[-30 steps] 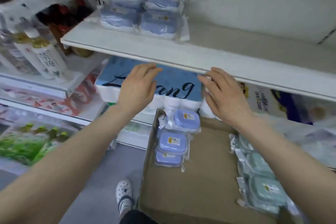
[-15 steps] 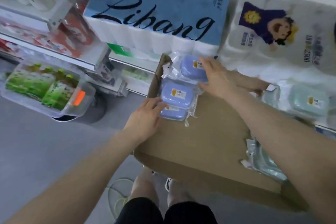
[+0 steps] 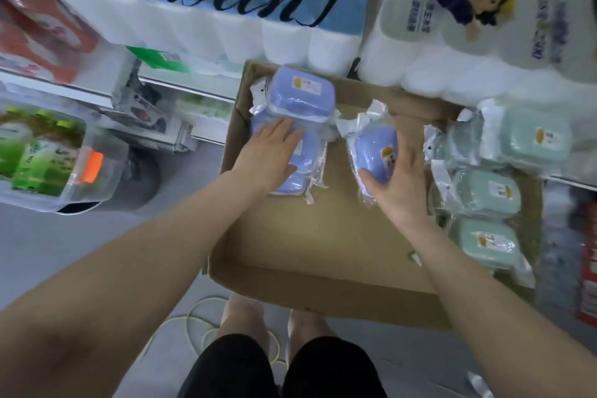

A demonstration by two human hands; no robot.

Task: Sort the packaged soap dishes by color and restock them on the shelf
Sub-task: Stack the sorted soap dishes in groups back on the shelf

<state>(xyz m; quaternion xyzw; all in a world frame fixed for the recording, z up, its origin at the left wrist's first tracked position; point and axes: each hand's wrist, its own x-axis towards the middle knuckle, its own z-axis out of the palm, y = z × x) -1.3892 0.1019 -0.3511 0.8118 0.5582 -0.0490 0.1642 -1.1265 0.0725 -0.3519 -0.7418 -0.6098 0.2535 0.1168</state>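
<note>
While the right hand (image 3: 399, 186) grips one blue packaged soap dish (image 3: 374, 152) over the cardboard box (image 3: 323, 242), the left hand (image 3: 269, 152) lies flat on the blue stack (image 3: 302, 100) at far left — slick wrap could slip, or the stack topple toward the green dishes (image 3: 487, 192) at right.

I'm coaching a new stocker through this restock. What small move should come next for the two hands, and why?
Probably close the left hand round the blue soap dish it lies flat on and lift it. The right hand already grips a blue packaged dish raised off the cardboard box, so taking a second blue one keeps one colour together; the green dishes stay put.
</note>
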